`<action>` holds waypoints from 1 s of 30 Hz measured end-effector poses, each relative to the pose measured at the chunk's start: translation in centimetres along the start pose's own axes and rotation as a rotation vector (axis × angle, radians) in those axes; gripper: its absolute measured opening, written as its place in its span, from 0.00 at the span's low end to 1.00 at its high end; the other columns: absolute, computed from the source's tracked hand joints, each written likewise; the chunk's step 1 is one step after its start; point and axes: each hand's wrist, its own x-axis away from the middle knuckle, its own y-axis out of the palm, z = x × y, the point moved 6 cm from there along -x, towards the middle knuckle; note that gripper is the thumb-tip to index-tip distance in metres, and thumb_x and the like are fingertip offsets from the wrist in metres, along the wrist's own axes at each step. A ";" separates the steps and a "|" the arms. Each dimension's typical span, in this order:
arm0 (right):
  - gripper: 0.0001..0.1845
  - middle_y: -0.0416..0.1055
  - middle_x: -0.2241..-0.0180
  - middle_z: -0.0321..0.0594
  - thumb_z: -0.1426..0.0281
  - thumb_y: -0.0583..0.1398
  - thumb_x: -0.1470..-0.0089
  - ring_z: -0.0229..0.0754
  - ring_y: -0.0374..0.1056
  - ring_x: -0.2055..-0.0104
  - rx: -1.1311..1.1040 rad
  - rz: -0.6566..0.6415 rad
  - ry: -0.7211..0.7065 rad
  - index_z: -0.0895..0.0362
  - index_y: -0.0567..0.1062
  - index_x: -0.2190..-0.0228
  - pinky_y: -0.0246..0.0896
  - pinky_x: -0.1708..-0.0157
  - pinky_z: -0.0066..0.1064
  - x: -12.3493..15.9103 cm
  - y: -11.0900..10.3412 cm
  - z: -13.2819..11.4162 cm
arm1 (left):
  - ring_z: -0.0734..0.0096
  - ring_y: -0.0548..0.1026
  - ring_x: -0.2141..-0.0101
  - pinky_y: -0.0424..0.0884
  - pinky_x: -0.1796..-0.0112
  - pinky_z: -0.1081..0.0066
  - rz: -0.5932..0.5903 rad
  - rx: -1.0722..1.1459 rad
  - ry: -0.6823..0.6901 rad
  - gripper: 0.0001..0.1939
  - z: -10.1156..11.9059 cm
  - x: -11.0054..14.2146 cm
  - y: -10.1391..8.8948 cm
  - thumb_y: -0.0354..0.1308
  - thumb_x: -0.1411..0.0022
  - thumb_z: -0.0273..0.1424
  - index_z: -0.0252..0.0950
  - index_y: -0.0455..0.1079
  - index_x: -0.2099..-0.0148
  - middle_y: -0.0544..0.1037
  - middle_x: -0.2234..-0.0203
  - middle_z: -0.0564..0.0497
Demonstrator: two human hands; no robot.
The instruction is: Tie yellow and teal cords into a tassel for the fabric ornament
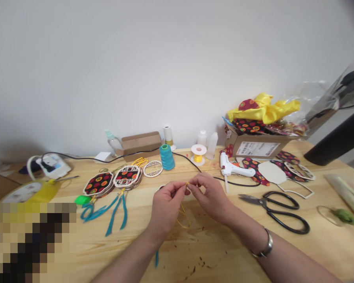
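Both hands meet over the middle of the table, pinching a thin yellow cord [183, 225] between their fingertips. My left hand [168, 202] has thumb and forefinger closed on it, and a loop of the cord hangs below. My right hand [208, 194] pinches the same cord right beside it, fingertips almost touching the left ones. A bit of teal tassel [157, 258] shows under my left forearm; what it belongs to is mostly hidden. To the left lie two stacks of patterned ornaments, one dark red and black [98, 183], one with a white lattice frame [126, 176], both with teal tassels.
Black-handled scissors [265, 202] lie right of my right hand, a white glue gun [236, 169] behind them. A teal thread cone [166, 157] and yellow cord spool [198, 151] stand ahead. A cardboard box [236, 143] with fabric stands back right. A black cable [129, 154] crosses the table.
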 end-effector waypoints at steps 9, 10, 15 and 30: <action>0.08 0.66 0.72 0.39 0.75 0.54 0.46 0.39 0.61 0.68 0.109 0.017 -0.096 0.58 0.68 0.76 0.55 0.67 0.31 0.2 0.1 -0.1 | 0.83 0.58 0.85 0.53 0.82 0.78 -0.040 0.021 -0.048 0.09 -0.4 -0.2 0.2 0.59 0.49 0.35 0.34 0.72 0.71 0.73 0.81 0.54; 0.08 0.67 0.72 0.39 0.75 0.54 0.46 0.39 0.61 0.67 0.125 0.015 -0.109 0.58 0.68 0.75 0.55 0.67 0.31 0.2 0.1 -0.2 | 0.83 0.57 0.85 0.52 0.82 0.78 -0.051 0.036 -0.061 0.09 -0.6 -0.3 0.2 0.59 0.49 0.35 0.34 0.72 0.72 0.72 0.81 0.55; 0.07 0.67 0.72 0.40 0.75 0.54 0.45 0.40 0.61 0.67 0.164 0.028 -0.162 0.58 0.69 0.73 0.55 0.67 0.32 0.2 0.0 -0.4 | 0.86 0.54 0.87 0.49 0.84 0.79 -0.105 0.252 -0.149 0.10 -0.9 -0.5 0.3 0.60 0.51 0.34 0.31 0.70 0.76 0.71 0.83 0.54; 0.09 0.69 0.71 0.39 0.76 0.54 0.44 0.39 0.59 0.66 0.310 0.122 -0.432 0.55 0.73 0.70 0.52 0.66 0.33 0.8 -0.5 -1.7 | 0.89 0.52 0.86 0.44 0.85 0.82 -0.176 0.618 -0.330 0.08 -1.3 -0.5 0.9 0.63 0.55 0.29 0.30 0.69 0.77 0.67 0.85 0.56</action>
